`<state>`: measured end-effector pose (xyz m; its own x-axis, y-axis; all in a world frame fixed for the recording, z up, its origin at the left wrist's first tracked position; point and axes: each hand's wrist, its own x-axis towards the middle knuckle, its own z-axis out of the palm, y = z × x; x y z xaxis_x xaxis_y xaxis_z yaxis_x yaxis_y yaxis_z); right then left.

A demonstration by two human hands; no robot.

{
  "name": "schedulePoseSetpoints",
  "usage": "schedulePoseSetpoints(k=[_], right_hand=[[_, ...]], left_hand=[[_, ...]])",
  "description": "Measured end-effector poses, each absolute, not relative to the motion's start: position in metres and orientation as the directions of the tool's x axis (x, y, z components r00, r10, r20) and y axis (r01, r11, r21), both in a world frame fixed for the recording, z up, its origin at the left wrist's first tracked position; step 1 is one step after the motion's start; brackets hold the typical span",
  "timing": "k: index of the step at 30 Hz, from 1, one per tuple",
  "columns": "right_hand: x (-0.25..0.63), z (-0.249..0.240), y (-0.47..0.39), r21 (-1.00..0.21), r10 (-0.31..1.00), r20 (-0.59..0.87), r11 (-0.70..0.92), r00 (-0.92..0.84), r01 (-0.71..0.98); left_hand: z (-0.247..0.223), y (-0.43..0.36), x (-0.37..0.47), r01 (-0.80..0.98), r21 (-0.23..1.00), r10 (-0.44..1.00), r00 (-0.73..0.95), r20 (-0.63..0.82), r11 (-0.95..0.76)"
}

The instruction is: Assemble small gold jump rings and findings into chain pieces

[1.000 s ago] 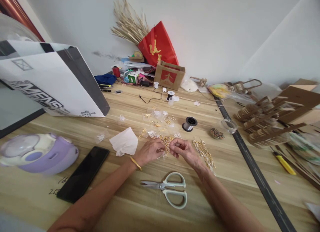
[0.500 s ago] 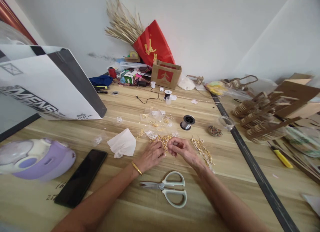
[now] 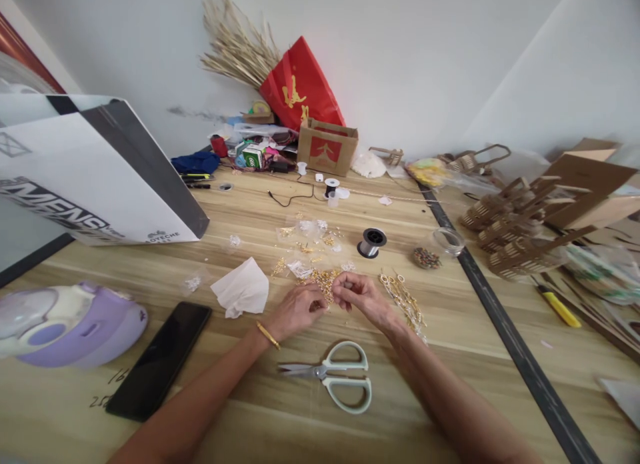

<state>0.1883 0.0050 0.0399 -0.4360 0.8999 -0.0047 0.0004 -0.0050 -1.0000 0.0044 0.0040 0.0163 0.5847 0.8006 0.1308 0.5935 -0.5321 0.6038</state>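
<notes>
Gold bead pile [image 3: 324, 277]: From my remote seat I saw it on the wood-grain surface [image 3: 280, 427], between and just beyond the two hands, partly hidden by the fingers.
Left hand [image 3: 299, 309]: It was at the pile's left edge, fingers curled; I could not tell whether its grip held a bead. A gold bangle [image 3: 269, 335] circled the wrist.
Right hand [image 3: 361, 297]: Thumb and forefinger were drawn close together at the pile's right edge; anything pinched in that grip was too small for me to make out.
Beaded strands [image 3: 404, 299]: They lay just right of the right hand, with ring-shaped pieces at their far ends.
Wire spool [image 3: 371, 243]: It stood beyond the right hand, apart from the fingers.
Scissors [image 3: 345, 376]: They lay between the forearms, blades pointing left.
Bead handling: I judged that light fingertip pressure suited such tiny pieces, one at a time, with the left fingers low against rolling and the right forearm clear of the strands.
</notes>
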Motion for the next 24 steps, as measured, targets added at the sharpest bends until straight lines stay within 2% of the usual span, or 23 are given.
schedulePoseSetpoints(k=[5, 12, 18, 24], right_hand=[[0.189, 0.04, 0.007, -1.0, 0.911, 0.009, 0.002, -0.413, -0.017], [0.188, 0.038, 0.008, -0.998, 0.913, 0.009, -0.02, -0.407, -0.066], [0.188, 0.032, 0.009, -1.0, 0.907, 0.022, 0.02, -0.42, -0.01], [0.189, 0.027, 0.008, -0.978, 0.891, 0.082, 0.157, -0.447, 0.134]], left_hand=[[0.016, 0.008, 0.001, 0.556, 0.767, 0.867, 0.497, 0.003, -0.321], [0.009, 0.013, -0.003, 0.382, 0.914, 0.851, 0.519, -0.086, -0.14], [0.021, 0.013, -0.001, 0.424, 0.897, 0.762, 0.619, -0.189, -0.122], [0.026, 0.008, -0.002, 0.523, 0.835, 0.766, 0.603, -0.222, -0.17]])
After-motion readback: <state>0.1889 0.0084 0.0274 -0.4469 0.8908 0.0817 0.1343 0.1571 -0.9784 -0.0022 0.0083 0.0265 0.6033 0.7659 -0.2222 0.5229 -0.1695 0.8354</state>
